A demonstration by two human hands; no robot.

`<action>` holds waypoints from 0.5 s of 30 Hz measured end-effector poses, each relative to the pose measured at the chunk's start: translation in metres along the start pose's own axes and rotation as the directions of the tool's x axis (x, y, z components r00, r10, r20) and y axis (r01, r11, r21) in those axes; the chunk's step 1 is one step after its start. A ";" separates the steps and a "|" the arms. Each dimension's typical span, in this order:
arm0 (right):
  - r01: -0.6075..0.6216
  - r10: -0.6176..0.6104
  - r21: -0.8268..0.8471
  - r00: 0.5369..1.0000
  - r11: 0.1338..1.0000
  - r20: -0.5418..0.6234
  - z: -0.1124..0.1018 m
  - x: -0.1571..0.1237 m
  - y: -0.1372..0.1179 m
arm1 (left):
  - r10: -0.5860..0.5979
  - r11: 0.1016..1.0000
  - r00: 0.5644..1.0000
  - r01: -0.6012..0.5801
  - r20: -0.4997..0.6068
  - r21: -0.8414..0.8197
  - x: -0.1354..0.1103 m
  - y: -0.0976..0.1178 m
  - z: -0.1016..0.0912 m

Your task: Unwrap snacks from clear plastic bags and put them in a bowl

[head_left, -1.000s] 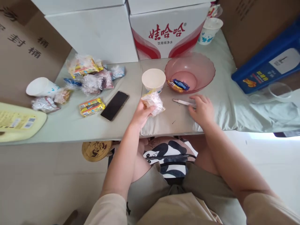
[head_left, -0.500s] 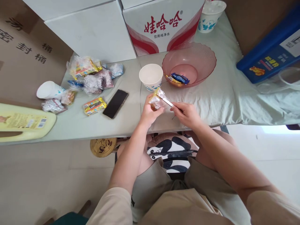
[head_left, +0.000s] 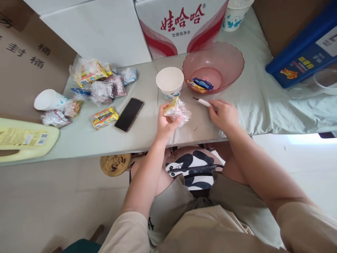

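My left hand [head_left: 165,123] is closed round a small snack packet [head_left: 178,110] in crinkled clear wrap, held just above the table's front edge. My right hand [head_left: 223,114] rests on the table to the right, fingers curled on a thin white tool [head_left: 202,102] with a dark tip that points left. Behind the hands stand a white paper cup [head_left: 170,82] and a pink plastic bowl [head_left: 213,66] with a few wrapped sweets in it.
A black phone [head_left: 129,114] lies left of the cup. Several wrapped snacks [head_left: 98,84] and a tipped paper cup [head_left: 50,100] lie at the left, with a yellow bottle [head_left: 23,140]. White cartons [head_left: 181,24] line the back; a blue box [head_left: 305,52] sits right.
My right hand took the tool from the table to the packet, then drew it away to the right and down onto the table. My left hand kept the packet.
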State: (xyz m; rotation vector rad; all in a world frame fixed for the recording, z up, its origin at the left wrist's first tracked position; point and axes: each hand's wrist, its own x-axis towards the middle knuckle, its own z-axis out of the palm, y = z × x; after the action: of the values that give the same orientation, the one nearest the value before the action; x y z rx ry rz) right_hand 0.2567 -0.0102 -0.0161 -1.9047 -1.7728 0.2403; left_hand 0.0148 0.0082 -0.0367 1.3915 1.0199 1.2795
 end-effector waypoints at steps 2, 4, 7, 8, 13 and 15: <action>0.074 -0.072 0.019 0.995 0.997 -0.075 0.003 0.000 0.000 | 0.084 0.984 0.996 -0.080 -0.022 0.161 0.000 0.003 0.000; 0.178 -0.170 0.081 0.981 0.981 -0.094 0.007 -0.003 -0.003 | 0.160 0.932 0.987 -0.142 -0.026 0.333 0.002 0.009 -0.007; 0.297 -0.296 0.193 0.955 0.935 -0.035 0.014 -0.011 -0.012 | 0.139 0.849 0.986 -0.167 0.093 0.502 0.005 0.017 -0.015; 0.313 -0.316 0.219 0.949 0.924 -0.020 0.016 -0.013 -0.015 | 0.103 0.835 0.987 -0.155 0.126 0.528 0.005 0.019 -0.016; 0.313 -0.339 0.312 0.940 0.897 0.032 0.025 -0.015 -0.030 | -0.066 0.799 0.994 0.002 0.084 0.601 0.006 0.020 -0.011; 0.312 -0.354 0.350 0.933 0.883 0.061 0.028 -0.016 -0.035 | 0.001 0.743 0.999 -0.026 0.037 0.668 0.007 0.020 -0.010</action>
State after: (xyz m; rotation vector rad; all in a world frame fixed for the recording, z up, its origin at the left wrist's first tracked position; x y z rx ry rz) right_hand 0.2110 -0.0181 -0.0260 -1.3461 -1.9614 0.5078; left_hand 0.0052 0.0122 -0.0153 1.9503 1.5430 0.9097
